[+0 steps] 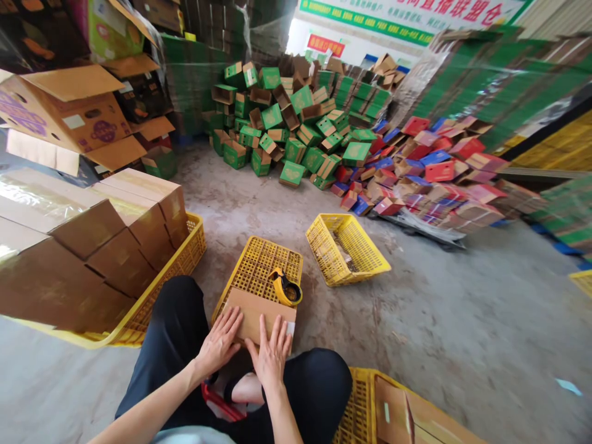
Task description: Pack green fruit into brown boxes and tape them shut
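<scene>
A small brown cardboard box (256, 308) rests on an upturned yellow plastic crate (259, 259) in front of my knees. My left hand (222, 336) lies flat on the box's left part, fingers stretched out. On its right part, my right hand (271, 348) presses with the fingers spread and the thumb pointing left. A yellow tape dispenser (285, 288) with a black handle lies on the crate, just beyond the box's far right edge. Neither hand touches the dispenser.
Closed cartons (115, 246) fill a yellow crate (197, 237) at left. A yellow basket (346, 253) stands ahead, right of centre. Another crate (358, 401) with cardboard (393, 413) is by my right knee. Green boxes (291, 148) and red-blue boxes (430, 166) are heaped behind.
</scene>
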Action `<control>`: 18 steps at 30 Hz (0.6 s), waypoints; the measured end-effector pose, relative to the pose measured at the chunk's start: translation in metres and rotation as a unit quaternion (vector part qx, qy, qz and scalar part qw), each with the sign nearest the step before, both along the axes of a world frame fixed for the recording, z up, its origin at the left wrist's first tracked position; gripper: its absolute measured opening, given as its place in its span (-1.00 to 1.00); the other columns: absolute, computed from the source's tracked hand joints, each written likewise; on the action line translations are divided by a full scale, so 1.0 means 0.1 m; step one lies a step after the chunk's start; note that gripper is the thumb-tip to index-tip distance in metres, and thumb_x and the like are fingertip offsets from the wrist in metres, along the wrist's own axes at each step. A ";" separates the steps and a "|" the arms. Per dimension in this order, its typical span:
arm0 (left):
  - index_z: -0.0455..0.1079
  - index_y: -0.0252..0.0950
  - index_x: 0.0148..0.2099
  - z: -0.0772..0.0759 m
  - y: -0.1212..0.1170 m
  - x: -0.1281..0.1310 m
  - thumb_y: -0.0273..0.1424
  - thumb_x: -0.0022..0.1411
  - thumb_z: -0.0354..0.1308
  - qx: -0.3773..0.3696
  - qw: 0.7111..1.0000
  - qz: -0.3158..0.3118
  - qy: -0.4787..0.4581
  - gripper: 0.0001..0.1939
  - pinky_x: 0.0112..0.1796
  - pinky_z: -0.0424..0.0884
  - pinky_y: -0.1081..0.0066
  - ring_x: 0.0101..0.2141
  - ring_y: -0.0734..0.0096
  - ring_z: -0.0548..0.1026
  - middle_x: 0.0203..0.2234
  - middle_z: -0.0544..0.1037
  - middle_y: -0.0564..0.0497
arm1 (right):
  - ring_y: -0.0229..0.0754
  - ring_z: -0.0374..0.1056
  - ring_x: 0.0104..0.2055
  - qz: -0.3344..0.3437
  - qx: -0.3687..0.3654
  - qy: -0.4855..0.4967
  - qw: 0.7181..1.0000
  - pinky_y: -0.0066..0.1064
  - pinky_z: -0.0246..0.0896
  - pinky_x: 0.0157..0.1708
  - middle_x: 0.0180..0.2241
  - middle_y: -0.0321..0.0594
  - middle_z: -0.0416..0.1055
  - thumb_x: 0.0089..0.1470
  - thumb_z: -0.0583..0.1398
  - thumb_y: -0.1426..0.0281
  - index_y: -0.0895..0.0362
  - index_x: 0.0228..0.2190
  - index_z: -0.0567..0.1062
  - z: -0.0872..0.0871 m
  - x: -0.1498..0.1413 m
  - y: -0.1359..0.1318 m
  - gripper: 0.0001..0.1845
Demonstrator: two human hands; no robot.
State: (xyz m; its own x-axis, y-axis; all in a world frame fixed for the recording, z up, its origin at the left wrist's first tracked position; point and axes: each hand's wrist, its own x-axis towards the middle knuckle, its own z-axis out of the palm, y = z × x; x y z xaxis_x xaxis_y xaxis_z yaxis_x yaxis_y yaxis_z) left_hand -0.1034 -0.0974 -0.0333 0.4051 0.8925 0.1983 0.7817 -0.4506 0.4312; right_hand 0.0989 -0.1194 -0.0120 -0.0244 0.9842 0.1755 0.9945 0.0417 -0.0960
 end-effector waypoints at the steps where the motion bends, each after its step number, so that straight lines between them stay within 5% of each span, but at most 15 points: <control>1: -0.20 -0.28 0.57 -0.04 -0.03 -0.02 -0.33 0.35 0.14 -0.002 1.000 0.014 -0.026 -0.12 0.36 0.10 -0.06 0.47 -0.07 -0.09 0.50 -0.03 -0.24 | 0.46 -0.21 0.50 0.000 -0.002 0.003 1.000 0.35 -0.08 0.31 0.51 0.07 -0.16 0.25 0.08 -0.20 -0.07 0.41 0.17 0.00 0.00 0.01 -0.14; 7: -0.21 -0.39 0.55 -0.12 0.05 -0.11 -0.13 0.44 0.01 -0.139 0.956 0.174 -0.193 -0.16 0.33 0.20 0.06 0.45 -0.02 0.03 0.50 -0.07 -0.33 | 0.27 -0.11 0.50 -0.084 -0.062 0.043 0.994 0.26 -0.07 0.35 0.47 0.06 -0.01 0.38 -0.21 -0.12 0.13 0.42 0.15 -0.03 0.10 0.18 -0.15; 12: -0.03 -0.49 0.50 0.18 0.30 -0.14 -0.25 0.40 0.05 -0.312 0.909 0.191 -0.202 -0.24 0.29 0.26 0.26 0.31 0.11 0.36 0.31 0.38 -0.32 | 0.26 -0.22 0.52 -0.181 -0.076 0.103 0.975 0.21 0.05 0.30 0.50 0.13 -0.16 0.34 -0.25 -0.17 0.25 0.43 0.09 0.04 0.12 0.37 -0.04; 18: 0.10 -0.50 0.43 0.49 0.36 0.02 -0.39 0.43 0.00 -0.322 0.910 0.227 -0.128 -0.39 0.14 0.39 0.39 0.18 0.16 0.52 0.19 0.52 -0.33 | 0.36 -0.09 0.48 -0.304 -0.107 0.241 0.916 0.25 0.14 0.22 0.48 0.32 -0.21 0.26 -0.08 -0.20 0.29 0.46 -0.06 0.22 0.20 0.53 0.06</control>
State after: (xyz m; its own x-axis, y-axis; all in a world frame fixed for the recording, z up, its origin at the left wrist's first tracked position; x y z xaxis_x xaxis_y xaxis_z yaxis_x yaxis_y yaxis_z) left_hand -0.1015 -0.0612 0.0160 -0.0210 0.9206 -0.3900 0.6604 0.3057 0.6859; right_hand 0.1192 -0.0662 0.0097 0.5683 0.8037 -0.1767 0.6678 -0.5759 -0.4716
